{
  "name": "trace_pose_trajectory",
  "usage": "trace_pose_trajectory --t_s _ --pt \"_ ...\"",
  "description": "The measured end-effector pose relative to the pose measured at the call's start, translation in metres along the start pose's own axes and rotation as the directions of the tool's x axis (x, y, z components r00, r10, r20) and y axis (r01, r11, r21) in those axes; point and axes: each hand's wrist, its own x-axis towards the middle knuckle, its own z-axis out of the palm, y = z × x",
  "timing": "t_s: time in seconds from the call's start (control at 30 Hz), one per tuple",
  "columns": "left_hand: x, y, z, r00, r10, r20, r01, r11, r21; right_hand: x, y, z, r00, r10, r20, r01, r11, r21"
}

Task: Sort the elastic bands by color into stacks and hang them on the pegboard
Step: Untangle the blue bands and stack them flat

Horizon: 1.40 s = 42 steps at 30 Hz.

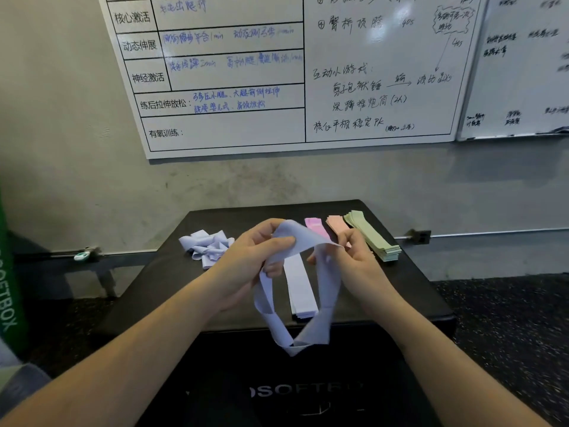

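Note:
A lavender elastic band (320, 315) hangs as a twisted loop between both hands above the black soft box (172, 272). My left hand (255, 257) grips its upper left part, thumb across the strip. My right hand (354, 257) pinches the band's right edge. Under the loop lies a flat stack of lavender bands (300, 291). A loose tangle of lavender bands (206, 246) sits at the box's left. Behind my hands lie a magenta stack (317, 226), a light pink stack (337, 224) and a green stack (372, 237). No pegboard is in view.
A whiteboard (277, 87) with handwriting hangs on the grey wall, a second board (517, 72) to its right. A green box (9, 288) stands at the left edge. Dark speckled floor (508, 318) surrounds the soft box.

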Motion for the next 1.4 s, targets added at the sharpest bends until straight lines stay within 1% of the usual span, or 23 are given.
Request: trace_pose_trajectory --t_s 0.07,0.1,0.17,0.23,0.27,0.33,0.4,0.5,0.57,0.6,0.63,0.7,0.73,0.8,0.9,1.0,1.17,1.2,1.23,1.3,1.33,1.37,1.4 --pt "0.000 0.003 0.001 1.000 0.002 -0.017 -0.002 1.000 -0.005 -0.003 0.004 -0.003 1.000 0.004 -0.025 -0.001 0.995 0.097" --pt "0.000 0.004 0.000 0.999 -0.010 -0.034 0.010 1.000 0.005 -0.004 0.006 -0.006 0.998 -0.006 -0.062 0.013 0.993 0.116" --pt "-0.002 0.003 -0.002 0.996 -0.033 -0.078 0.038 0.998 0.056 -0.004 0.010 -0.012 0.995 -0.013 -0.096 0.024 0.993 0.113" --pt "-0.003 -0.002 -0.005 0.993 -0.052 -0.110 0.067 0.988 0.137 -0.006 0.012 -0.016 0.996 0.011 -0.090 -0.004 0.997 0.080" --pt "-0.003 -0.004 -0.006 0.991 -0.041 -0.130 0.068 0.976 0.209 -0.007 0.012 -0.019 0.996 0.028 -0.085 -0.024 0.999 0.047" --pt "-0.001 -0.009 -0.009 0.984 0.023 -0.176 0.041 0.934 0.354 -0.007 0.010 -0.025 0.996 0.071 -0.056 -0.075 0.994 -0.078" --pt "0.001 -0.013 -0.011 0.972 0.083 -0.219 0.013 0.915 0.404 -0.009 0.006 -0.028 0.990 0.143 0.014 -0.135 0.960 -0.247" --pt "0.001 -0.016 -0.010 0.962 0.118 -0.247 0.010 0.886 0.464 -0.015 0.007 -0.030 0.973 0.185 0.135 -0.106 0.886 -0.451" --pt "0.002 -0.018 -0.010 0.951 0.154 -0.268 0.002 0.864 0.504 -0.021 0.007 -0.028 0.954 0.201 0.221 -0.078 0.882 -0.466" --pt "0.002 -0.019 -0.011 0.944 0.162 -0.287 0.003 0.866 0.500 -0.022 0.008 -0.027 0.956 0.177 0.234 -0.059 0.897 -0.438" --pt "0.002 -0.020 -0.012 0.938 0.163 -0.305 0.006 0.874 0.486 -0.022 0.010 -0.026 0.968 0.120 0.220 -0.023 0.916 -0.400" --pt "0.002 -0.022 -0.011 0.935 0.148 -0.323 0.013 0.893 0.449 -0.019 0.015 -0.023 0.990 -0.026 0.136 0.077 0.921 -0.381" --pt "0.002 -0.023 -0.010 0.938 0.127 -0.323 0.022 0.906 0.422 -0.020 0.017 -0.021 0.993 -0.074 0.095 0.105 0.918 -0.382" --pt "0.002 -0.024 -0.007 0.944 0.075 -0.321 0.038 0.942 0.332 -0.021 0.023 -0.016 0.986 -0.164 0.038 0.166 0.911 -0.378" --pt "0.004 -0.025 -0.005 0.950 0.010 -0.313 0.059 0.976 0.209 -0.024 0.030 -0.017 0.966 -0.253 -0.059 0.209 0.891 -0.402" --pt "0.004 -0.024 -0.006 0.961 0.025 -0.276 0.037 0.976 0.215 -0.024 0.036 -0.022 0.955 -0.285 -0.084 0.211 0.849 -0.485" --pt "0.003 -0.023 -0.003 0.970 0.133 -0.203 -0.057 0.937 0.344 -0.023 0.047 -0.026 0.981 -0.183 0.057 0.179 0.765 -0.619" --pt "0.004 -0.024 -0.001 0.968 0.161 -0.194 -0.078 0.923 0.378 -0.023 0.049 -0.026 0.983 -0.151 0.101 0.181 0.762 -0.621" --pt "0.004 -0.024 0.001 0.966 0.181 -0.187 -0.093 0.911 0.402 -0.024 0.050 -0.027 0.983 -0.100 0.154 0.173 0.786 -0.594" --pt "0.004 -0.025 0.007 0.963 0.209 -0.170 -0.118 0.895 0.430 -0.026 0.047 -0.023 0.966 0.022 0.258 0.107 0.874 -0.473" --pt "0.004 -0.025 0.010 0.960 0.229 -0.160 -0.138 0.888 0.439 -0.028 0.046 -0.019 0.962 0.023 0.272 0.089 0.915 -0.394" --pt "0.004 -0.026 0.013 0.957 0.249 -0.151 -0.160 0.882 0.443 -0.029 0.044 -0.015 0.972 -0.017 0.235 0.092 0.945 -0.312" --pt "0.004 -0.027 0.015 0.952 0.270 -0.145 -0.180 0.876 0.447 -0.029 0.042 -0.011 0.985 -0.076 0.155 0.112 0.965 -0.238"
